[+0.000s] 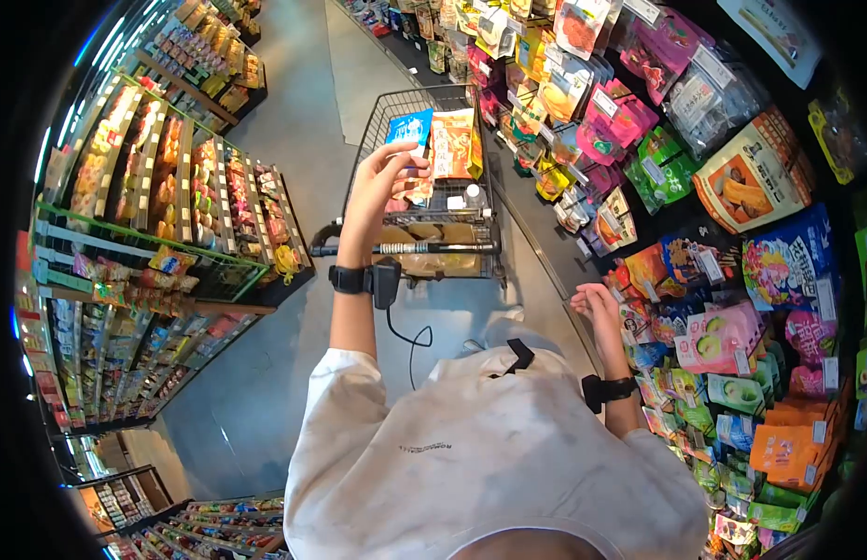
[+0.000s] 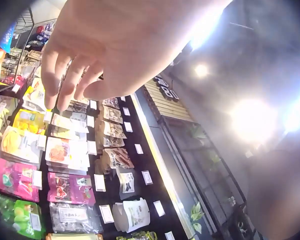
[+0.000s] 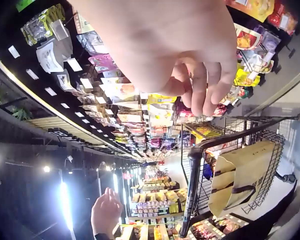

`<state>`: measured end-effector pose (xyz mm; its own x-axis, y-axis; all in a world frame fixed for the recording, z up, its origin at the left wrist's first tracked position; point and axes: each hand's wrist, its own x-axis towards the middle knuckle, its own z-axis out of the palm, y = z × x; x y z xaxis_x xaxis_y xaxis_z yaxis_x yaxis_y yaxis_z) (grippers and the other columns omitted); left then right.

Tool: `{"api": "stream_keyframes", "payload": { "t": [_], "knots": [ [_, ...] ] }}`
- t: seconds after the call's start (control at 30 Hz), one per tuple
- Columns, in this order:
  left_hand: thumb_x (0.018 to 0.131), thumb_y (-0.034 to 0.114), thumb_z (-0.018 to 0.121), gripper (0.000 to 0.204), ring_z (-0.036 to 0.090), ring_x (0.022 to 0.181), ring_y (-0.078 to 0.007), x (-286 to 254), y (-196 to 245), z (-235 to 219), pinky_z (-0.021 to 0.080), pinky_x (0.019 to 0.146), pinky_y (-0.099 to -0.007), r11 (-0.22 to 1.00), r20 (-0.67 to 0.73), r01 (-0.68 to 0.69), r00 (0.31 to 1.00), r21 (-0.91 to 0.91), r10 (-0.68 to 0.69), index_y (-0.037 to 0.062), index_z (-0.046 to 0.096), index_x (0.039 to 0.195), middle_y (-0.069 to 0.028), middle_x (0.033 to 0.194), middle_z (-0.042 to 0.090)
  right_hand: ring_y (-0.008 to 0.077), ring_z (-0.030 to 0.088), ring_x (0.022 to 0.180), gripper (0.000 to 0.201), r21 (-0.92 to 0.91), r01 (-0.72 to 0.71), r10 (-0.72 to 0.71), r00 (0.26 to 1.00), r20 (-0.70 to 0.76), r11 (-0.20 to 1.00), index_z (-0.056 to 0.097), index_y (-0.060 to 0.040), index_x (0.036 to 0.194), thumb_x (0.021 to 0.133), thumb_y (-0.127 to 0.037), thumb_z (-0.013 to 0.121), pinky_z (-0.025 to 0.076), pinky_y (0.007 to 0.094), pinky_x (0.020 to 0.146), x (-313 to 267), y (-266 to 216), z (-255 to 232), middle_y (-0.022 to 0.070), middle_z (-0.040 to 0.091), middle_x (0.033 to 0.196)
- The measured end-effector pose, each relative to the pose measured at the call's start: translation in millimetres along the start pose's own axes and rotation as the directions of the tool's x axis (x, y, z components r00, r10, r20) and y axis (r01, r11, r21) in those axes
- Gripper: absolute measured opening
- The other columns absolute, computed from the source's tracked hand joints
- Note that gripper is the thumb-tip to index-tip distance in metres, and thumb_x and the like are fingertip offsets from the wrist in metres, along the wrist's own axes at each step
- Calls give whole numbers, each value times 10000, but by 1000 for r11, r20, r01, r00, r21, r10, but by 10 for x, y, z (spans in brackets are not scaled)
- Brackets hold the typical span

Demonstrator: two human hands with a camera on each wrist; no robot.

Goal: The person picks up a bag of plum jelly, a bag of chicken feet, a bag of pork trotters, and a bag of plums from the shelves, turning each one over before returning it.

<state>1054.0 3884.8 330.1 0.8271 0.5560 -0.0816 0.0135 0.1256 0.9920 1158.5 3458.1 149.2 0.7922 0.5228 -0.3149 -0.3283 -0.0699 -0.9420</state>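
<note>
In the head view the left hand point(image 1: 377, 191) is raised above the cart's handle point(image 1: 405, 249), its fingers loosely bent and holding nothing. Beyond it, a blue bag point(image 1: 411, 127) and an orange and white bag point(image 1: 454, 145) lie in the black wire cart point(image 1: 370, 121). The right hand point(image 1: 599, 313) hangs beside the hanging snack packs at the right, fingers loosely curled around nothing. Each wrist view shows its own hand, left point(image 2: 110, 50) and right point(image 3: 175, 50), with empty, relaxed fingers in front of the racks. Both hands are apart from the cart handle.
Hanging packs point(image 1: 755, 173) line a tall rack on the right. A shelf unit point(image 1: 153, 177) with many packages stands on the left. Grey floor point(image 1: 312, 112) runs between them. A brown paper bag point(image 3: 245, 172) sits low in the cart, and a bottle point(image 1: 473, 196) is near its handle.
</note>
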Motion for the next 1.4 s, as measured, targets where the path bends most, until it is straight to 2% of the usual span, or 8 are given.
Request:
{"api": "stream_keyframes", "payload": {
  "t": [0.4, 0.73, 0.93, 1.03, 1.13, 1.17, 1.27, 1.4],
  "knots": [
    [968, 212, 610, 295, 700, 979, -248, 2711, -450, -438, 547, 815, -317, 955, 21, 292, 956, 47, -294, 32, 626, 1202, -109, 1080, 695, 129, 658, 842, 222, 222, -8, 98, 912, -399, 975, 666, -48, 1063, 1043, -214, 519, 521, 259, 778, 481, 270, 47, 48, 686, 905],
    [866, 147, 620, 136, 633, 709, -250, 4319, -4024, -1428, 574, 623, -401, 759, -44, 650, 758, -26, -650, 23, 586, 911, -129, 826, 628, 140, 648, 855, 221, 222, -19, 166, 725, -668, 975, 655, -52, 1079, 1047, -216, 511, 517, 290, 803, 285, 42, 1074, 49, 674, 892],
    [833, 215, 634, 191, 617, 696, -207, 3728, -5161, -1441, 473, 543, -464, 711, -157, 693, 721, 120, -675, 31, 666, 871, -106, 775, 640, 138, 600, 835, 225, 251, -98, 254, 640, -725, 963, 631, -60, 1073, 1052, -249, 511, 486, 289, 818, 169, -8, 1747, 30, 636, 868],
    [798, 246, 658, 250, 639, 790, -246, 3368, -4059, -1047, 510, 740, -491, 717, -165, 690, 722, 96, -672, 22, 691, 906, -104, 878, 674, 130, 594, 824, 217, 248, -125, 272, 605, -748, 961, 628, -67, 1069, 1052, -253, 516, 478, 285, 809, 165, -188, 1988, 25, 634, 854],
    [793, 235, 677, 219, 653, 811, -235, 3501, -4598, -997, 539, 730, -436, 791, -260, 592, 797, 156, -545, 28, 686, 864, -148, 944, 672, 123, 590, 816, 214, 245, -141, 282, 562, -778, 959, 630, -71, 1067, 1052, -253, 517, 475, 282, 803, 127, -190, 2089, 22, 643, 860],
    [778, 263, 680, 398, 698, 952, -362, 3635, -4776, -895, 514, 893, -456, 505, -511, 637, 770, 583, -381, -70, 680, 994, -234, 971, 716, 125, 598, 822, 210, 255, -139, 289, 554, -781, 957, 636, -67, 1069, 1053, -239, 517, 481, 282, 802, 117, -172, 2115, 27, 653, 861],
    [854, 400, 681, 624, 666, 1019, -426, 3795, -4687, -642, 492, 934, -476, 890, -130, 222, 974, 397, -184, -154, 577, 1121, -316, 1043, 679, 130, 616, 834, 202, 272, -133, 299, 543, -784, 953, 651, -59, 1075, 1054, -208, 516, 493, 280, 802, 124, -145, 2178, 38, 672, 867],
    [876, 368, 733, 605, 654, 1005, -385, 3745, -3815, -158, 496, 916, -443, 904, -18, 91, 996, 417, -92, -122, 553, 1183, -254, 1090, 666, 127, 624, 842, 208, 275, -132, 301, 550, -779, 952, 654, -63, 1084, 1054, -215, 516, 496, 281, 812, 151, -121, 2278, 34, 676, 882]
  ]
}}
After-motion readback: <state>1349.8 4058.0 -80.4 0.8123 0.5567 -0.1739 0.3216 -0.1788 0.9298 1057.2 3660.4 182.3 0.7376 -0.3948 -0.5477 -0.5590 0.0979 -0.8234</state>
